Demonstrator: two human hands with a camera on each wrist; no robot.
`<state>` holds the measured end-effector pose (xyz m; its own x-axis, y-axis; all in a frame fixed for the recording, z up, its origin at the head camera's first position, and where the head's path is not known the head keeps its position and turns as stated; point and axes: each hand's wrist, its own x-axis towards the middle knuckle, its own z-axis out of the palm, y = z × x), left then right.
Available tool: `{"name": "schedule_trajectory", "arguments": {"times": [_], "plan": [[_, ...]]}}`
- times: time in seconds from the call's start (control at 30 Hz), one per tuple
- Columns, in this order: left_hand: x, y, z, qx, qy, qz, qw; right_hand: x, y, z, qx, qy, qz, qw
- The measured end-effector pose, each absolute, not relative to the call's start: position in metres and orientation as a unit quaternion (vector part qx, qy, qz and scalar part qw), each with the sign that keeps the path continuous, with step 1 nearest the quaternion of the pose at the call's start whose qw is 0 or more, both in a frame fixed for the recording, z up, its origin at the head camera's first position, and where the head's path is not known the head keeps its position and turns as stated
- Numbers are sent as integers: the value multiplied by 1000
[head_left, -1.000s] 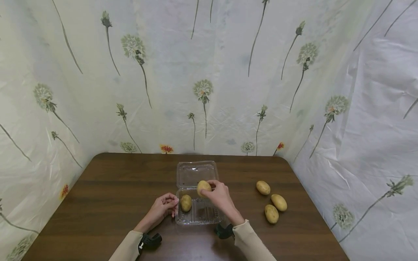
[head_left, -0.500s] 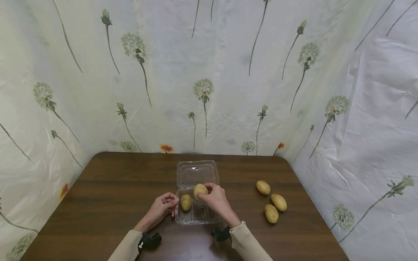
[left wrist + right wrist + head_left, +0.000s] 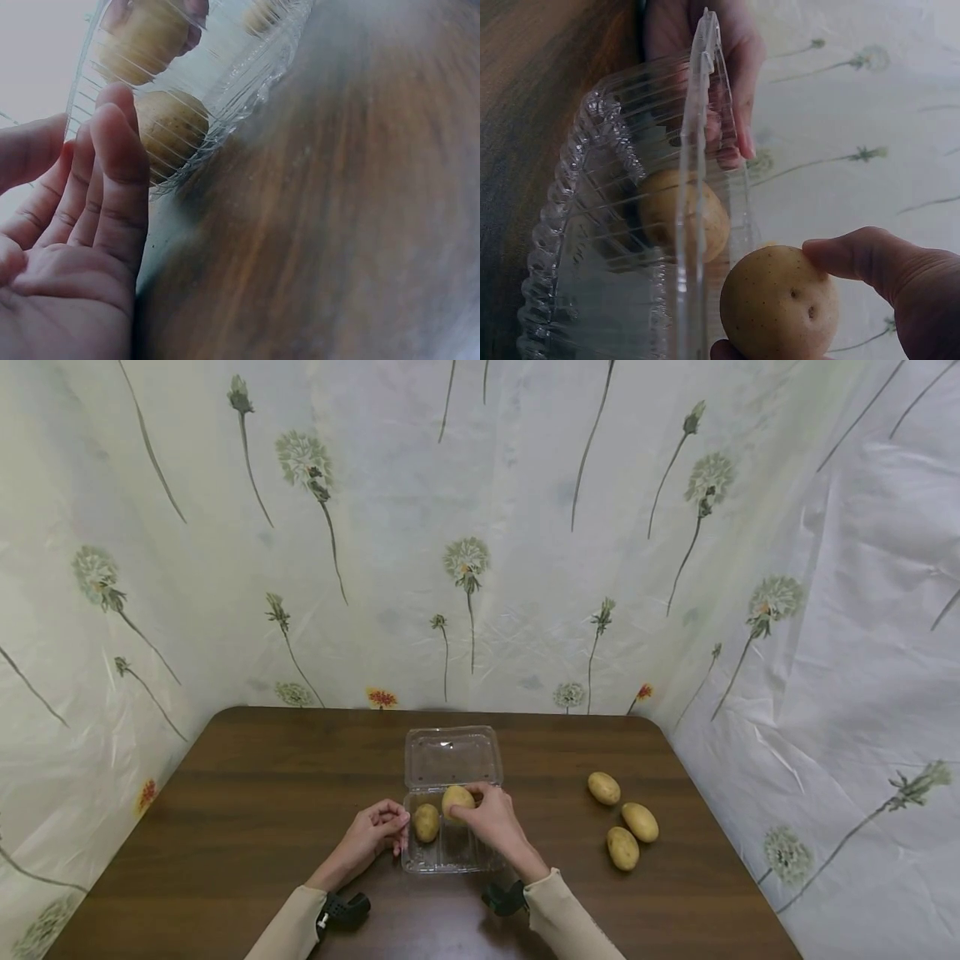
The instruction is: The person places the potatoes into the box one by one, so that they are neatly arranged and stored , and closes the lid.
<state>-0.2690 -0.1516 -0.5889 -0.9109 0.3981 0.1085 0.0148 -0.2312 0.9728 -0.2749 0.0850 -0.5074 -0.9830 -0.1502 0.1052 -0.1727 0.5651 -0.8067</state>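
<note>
An open clear plastic clamshell container (image 3: 453, 865) stands on the table, its lid (image 3: 453, 758) folded back toward the wall. One potato (image 3: 426, 823) sits in its left part. My right hand (image 3: 497, 820) holds a second potato (image 3: 457, 800) between thumb and fingers, over the tray close to the first one. In the right wrist view the held potato (image 3: 780, 304) shows beside the clear wall, thumb on its side. My left hand (image 3: 375, 828) pinches the left rim of the container; in the left wrist view the thumb and fingers (image 3: 120, 157) lie on either side of that rim.
Several more things lie about: three loose potatoes, the back one (image 3: 603, 788), the right one (image 3: 640, 822) and the front one (image 3: 622, 849), sit right of the container. The dark wooden table (image 3: 300, 760) ends at a flower-printed curtain (image 3: 525, 610).
My right hand has moved slightly left and lower with its potato, nearer the potato in the tray. The left hand stays at the rim.
</note>
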Motion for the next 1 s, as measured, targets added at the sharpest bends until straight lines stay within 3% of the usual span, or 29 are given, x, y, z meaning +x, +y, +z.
{"name": "schedule_trajectory", "arguments": {"times": [0.57, 1.0], "plan": [[-270, -151, -589, 165, 611, 764, 127, -277, 82, -516, 102, -895, 434, 32], [-270, -151, -589, 160, 611, 765, 126, -276, 79, -522, 98, -904, 415, 10]]}}
